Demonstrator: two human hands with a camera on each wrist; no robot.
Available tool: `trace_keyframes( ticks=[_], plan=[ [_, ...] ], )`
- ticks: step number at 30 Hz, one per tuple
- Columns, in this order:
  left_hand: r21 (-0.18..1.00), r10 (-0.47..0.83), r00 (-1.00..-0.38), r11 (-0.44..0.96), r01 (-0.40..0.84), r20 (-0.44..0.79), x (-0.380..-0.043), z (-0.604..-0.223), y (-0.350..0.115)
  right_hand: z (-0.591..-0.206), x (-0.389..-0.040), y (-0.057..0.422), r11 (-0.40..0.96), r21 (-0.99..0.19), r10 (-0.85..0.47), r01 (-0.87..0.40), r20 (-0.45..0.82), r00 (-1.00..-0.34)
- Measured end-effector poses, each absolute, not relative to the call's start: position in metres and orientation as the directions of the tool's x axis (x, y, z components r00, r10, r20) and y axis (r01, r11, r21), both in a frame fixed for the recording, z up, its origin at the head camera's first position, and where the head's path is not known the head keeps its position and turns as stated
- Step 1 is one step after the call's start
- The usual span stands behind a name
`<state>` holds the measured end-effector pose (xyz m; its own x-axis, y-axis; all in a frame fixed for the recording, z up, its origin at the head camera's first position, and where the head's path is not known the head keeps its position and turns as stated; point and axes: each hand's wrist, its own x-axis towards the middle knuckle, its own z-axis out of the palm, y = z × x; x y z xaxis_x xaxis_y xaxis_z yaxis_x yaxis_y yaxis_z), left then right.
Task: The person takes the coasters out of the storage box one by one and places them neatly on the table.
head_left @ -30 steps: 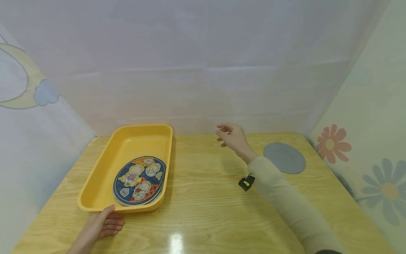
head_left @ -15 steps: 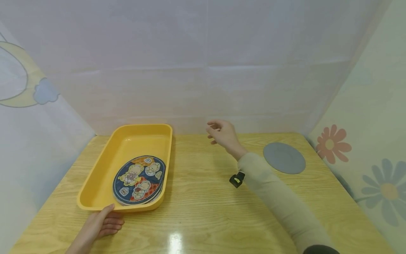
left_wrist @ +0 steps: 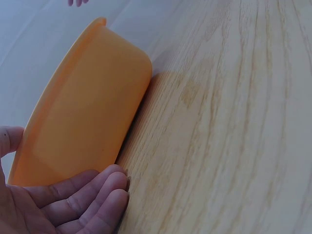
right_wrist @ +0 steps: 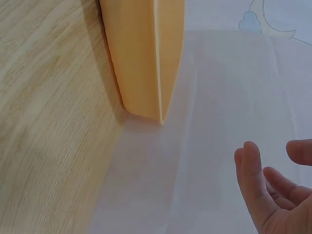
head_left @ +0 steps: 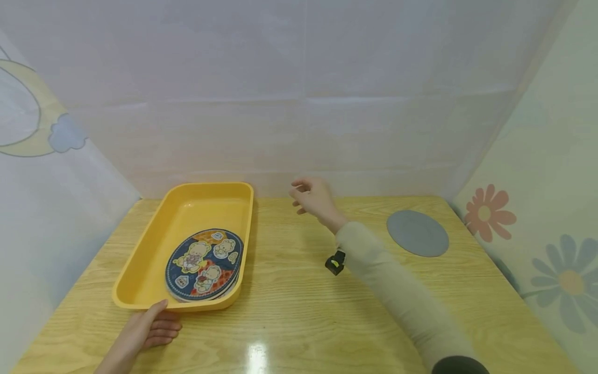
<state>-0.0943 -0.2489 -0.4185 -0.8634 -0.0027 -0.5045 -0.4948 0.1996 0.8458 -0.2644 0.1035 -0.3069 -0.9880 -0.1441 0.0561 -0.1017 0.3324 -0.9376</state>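
A yellow tray (head_left: 149,244) with raised walls stands on the left part of the table. Inside it, toward the near right corner, lies a small stack of round flat pieces (head_left: 187,280), the top one dark blue with cartoon bears. My left hand (head_left: 147,330) holds the tray's near wall, thumb over the rim and fingers against the outside, as the left wrist view also shows at the tray's outer wall (left_wrist: 87,107). Right of the tray, my right hand (head_left: 315,200) hovers above the table with loosely bent, empty fingers.
On the far right of the wooden table (head_left: 289,311) lies a flat grey disc (head_left: 418,234). A pale cloth wall (head_left: 299,114) rises behind the table's back edge, with printed side walls to the left and right. A small black device (head_left: 335,262) sits at my right wrist.
My right hand has moved left through the air, away from the grey disc and closer to the tray. The left hand, tray and stack stay where they were.
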Motion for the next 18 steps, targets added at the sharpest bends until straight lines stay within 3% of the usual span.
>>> trace_keyframes(
  ticks=[18],
  plan=[
    [0.842,-0.037,-0.864,0.206,-0.499,-0.503,-0.093,-0.419,-0.248,-0.308,-0.268,0.068,0.392,-0.917,-0.191,-0.069,-0.008,-0.982]
  ],
)
